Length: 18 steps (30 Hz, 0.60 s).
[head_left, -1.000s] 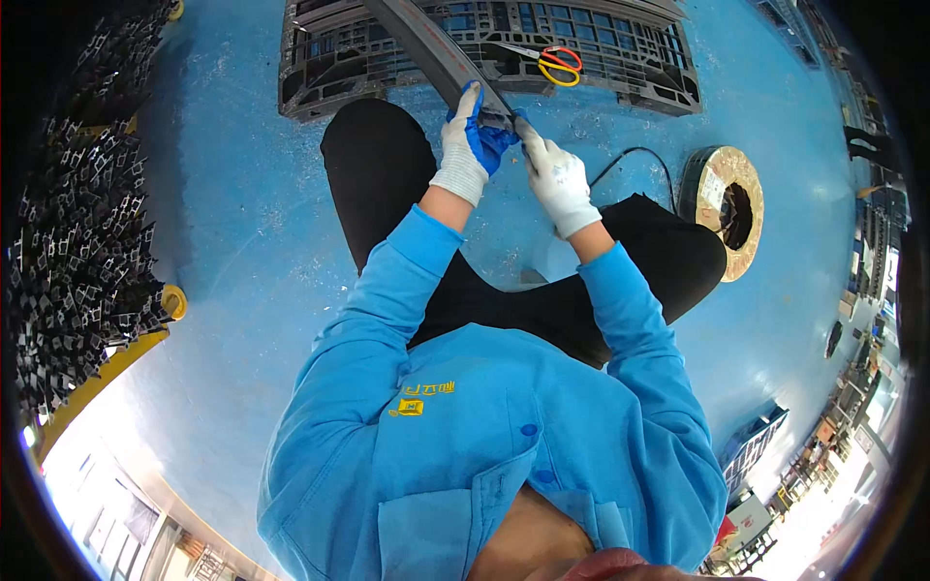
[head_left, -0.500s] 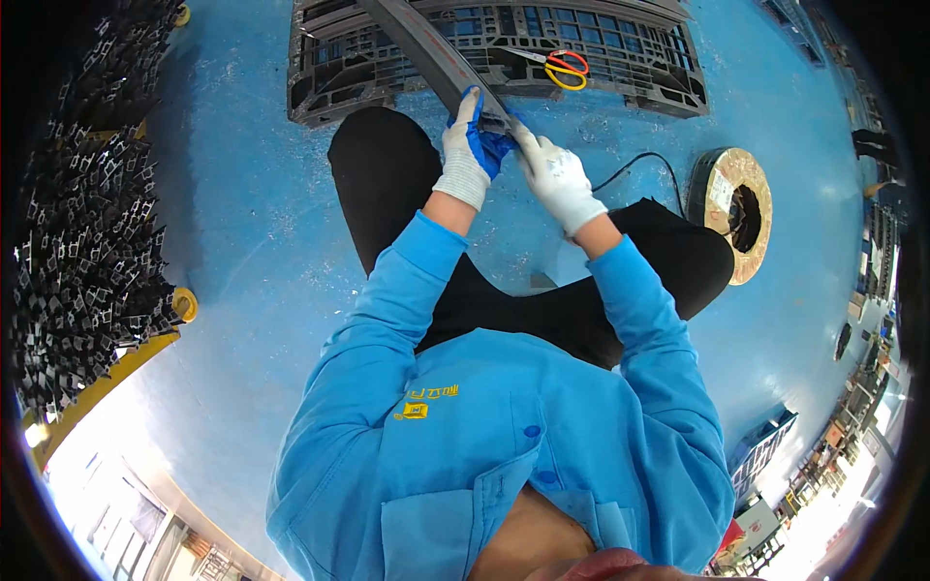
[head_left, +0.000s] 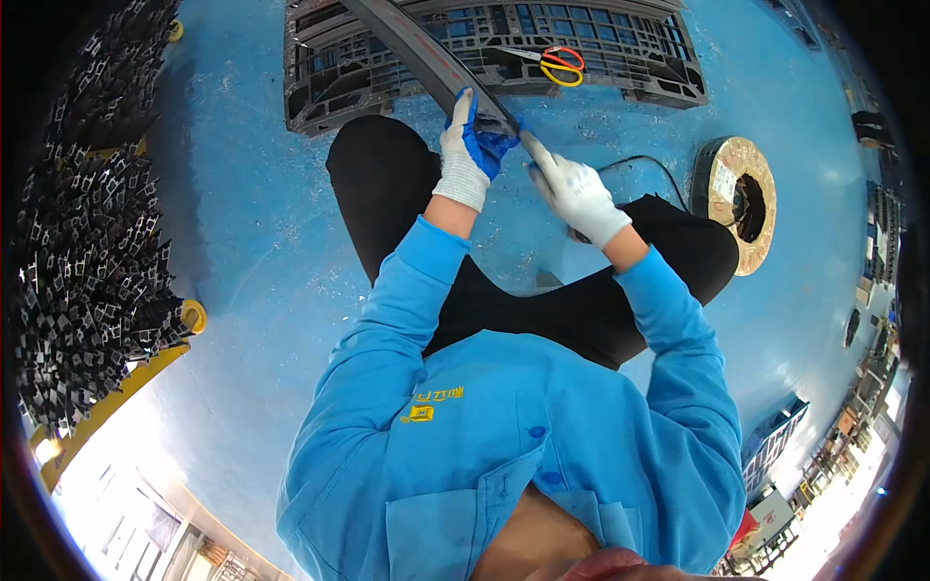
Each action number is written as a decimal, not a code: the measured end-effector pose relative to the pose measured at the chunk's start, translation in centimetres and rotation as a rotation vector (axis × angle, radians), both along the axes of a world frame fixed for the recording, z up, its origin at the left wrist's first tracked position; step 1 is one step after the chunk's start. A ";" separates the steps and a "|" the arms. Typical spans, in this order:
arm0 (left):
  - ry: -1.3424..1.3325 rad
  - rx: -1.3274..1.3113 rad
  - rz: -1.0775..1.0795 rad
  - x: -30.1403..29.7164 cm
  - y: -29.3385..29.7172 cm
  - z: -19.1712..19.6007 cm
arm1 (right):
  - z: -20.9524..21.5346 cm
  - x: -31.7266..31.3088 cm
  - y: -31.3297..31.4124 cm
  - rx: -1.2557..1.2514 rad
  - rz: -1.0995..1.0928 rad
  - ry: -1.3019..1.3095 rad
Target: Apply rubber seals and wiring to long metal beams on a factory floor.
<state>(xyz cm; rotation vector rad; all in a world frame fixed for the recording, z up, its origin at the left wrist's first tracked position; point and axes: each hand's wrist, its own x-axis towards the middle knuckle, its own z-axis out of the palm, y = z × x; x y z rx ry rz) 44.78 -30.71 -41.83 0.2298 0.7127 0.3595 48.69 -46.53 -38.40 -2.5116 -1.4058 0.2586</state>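
My left hand (head_left: pixel 469 150), in a white knit glove with a blue coated palm, is closed around the near end of a long dark grey profile bar (head_left: pixel 426 60). The bar slants away to the upper left over a stack of similar bars. My right hand (head_left: pixel 576 194), in a white glove, is beside that end, its index finger reaching to the bar's right edge. Its other fingers are curled, and what they hold, if anything, is hidden. A thin black cord (head_left: pixel 651 158) runs from a roll (head_left: pixel 759 198) on the right and disappears behind my right hand.
Scissors (head_left: pixel 559 66) with red and yellow handles lie on the stacked dark profiles (head_left: pixel 659 73) ahead. A large pile of cut black profiles (head_left: pixel 92 281) fills the left side, by a yellow frame (head_left: pixel 116 382). Small shavings dot the blue floor (head_left: pixel 262 223).
My right hand has shifted slightly right and down, its wrist swinging outward, with the index finger still at the bar's end. My left hand keeps its grip on the bar.
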 end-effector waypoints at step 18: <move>-0.057 0.028 -0.068 1.1 -0.3 -2.3 | 0.0 1.4 0.0 -0.043 0.044 -0.111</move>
